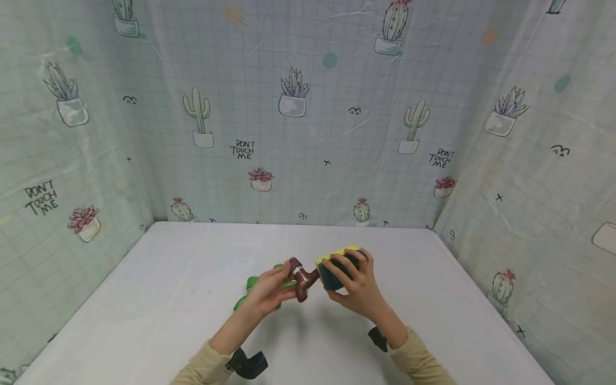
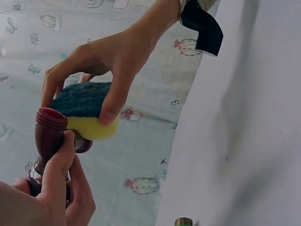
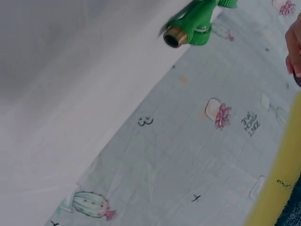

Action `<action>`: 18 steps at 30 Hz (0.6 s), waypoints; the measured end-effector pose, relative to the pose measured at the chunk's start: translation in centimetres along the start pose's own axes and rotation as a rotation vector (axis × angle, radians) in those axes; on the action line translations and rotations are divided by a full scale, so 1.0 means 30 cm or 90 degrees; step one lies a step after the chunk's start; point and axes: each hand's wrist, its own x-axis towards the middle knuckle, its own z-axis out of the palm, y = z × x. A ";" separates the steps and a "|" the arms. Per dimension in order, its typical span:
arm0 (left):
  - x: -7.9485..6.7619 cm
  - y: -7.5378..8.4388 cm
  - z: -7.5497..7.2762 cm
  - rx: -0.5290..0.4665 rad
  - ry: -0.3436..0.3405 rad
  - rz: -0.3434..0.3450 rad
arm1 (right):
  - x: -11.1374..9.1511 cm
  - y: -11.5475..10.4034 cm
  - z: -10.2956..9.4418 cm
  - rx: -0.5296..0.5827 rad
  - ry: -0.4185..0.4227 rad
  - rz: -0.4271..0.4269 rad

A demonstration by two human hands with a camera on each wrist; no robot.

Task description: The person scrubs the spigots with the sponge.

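In the head view my left hand point(image 1: 269, 291) grips a glossy reddish-brown plastic tap point(image 1: 304, 282) by its end, above the table. My right hand point(image 1: 360, 286) holds a sponge point(image 1: 332, 275), yellow on one side and dark green scouring pad on the other, with fingers spread over the pad. The sponge is right at the tap's right-hand end. From the left wrist, the tap's threaded, hollow end point(image 2: 51, 117) faces up, and the sponge point(image 2: 82, 101) sits behind it between right thumb and fingers. Only the sponge's edge point(image 3: 282, 174) shows in the right wrist view.
A green fitting with a brass threaded end point(image 3: 195, 26) lies on the white table point(image 1: 168, 299), partly hidden behind my left hand in the head view. Cactus-print sheeting point(image 1: 298, 139) walls the table's back and sides. Black camera mounts point(image 1: 247, 364) sit at both wrists.
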 end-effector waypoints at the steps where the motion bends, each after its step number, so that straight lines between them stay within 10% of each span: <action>1: -0.001 0.001 0.000 0.001 0.001 0.001 | -0.004 0.008 -0.001 0.001 0.001 0.007; 13: -0.024 0.016 -0.022 0.023 0.020 0.002 | -0.037 0.113 -0.027 0.066 -0.025 0.146; 18: -0.022 0.024 -0.017 0.038 0.008 0.013 | 0.025 0.015 -0.047 0.149 -0.052 0.084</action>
